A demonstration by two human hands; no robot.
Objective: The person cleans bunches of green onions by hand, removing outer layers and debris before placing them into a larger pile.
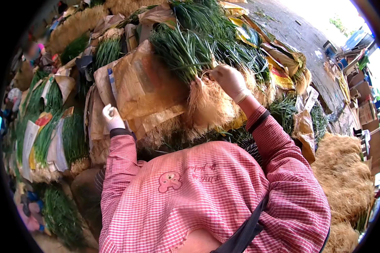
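My left hand (pixel 111 117), in a whitish glove, is at the left beside brown wrapping sheets (pixel 152 85), with its fingers loosely curled and nothing visible in it. My right hand (pixel 229 80), gloved too, pinches a thin pale band at the neck of a bunch of green leafy stalks (pixel 177 50), probably scallions or similar. The bunch's long pale roots (pixel 201 101) hang towards me, left of that hand. The fingertips are partly hidden, and whether the band circles the whole bunch cannot be told.
More green stalks (pixel 202 19) are heaped beyond my hands. Wrapped bundles (pixel 52 126) stand at the left. Piles of pale roots (pixel 342 177) lie at the right. Past a grey floor (pixel 316 57) are cartons (pixel 364 91). A blurred person (pixel 34 52) is at the far left.
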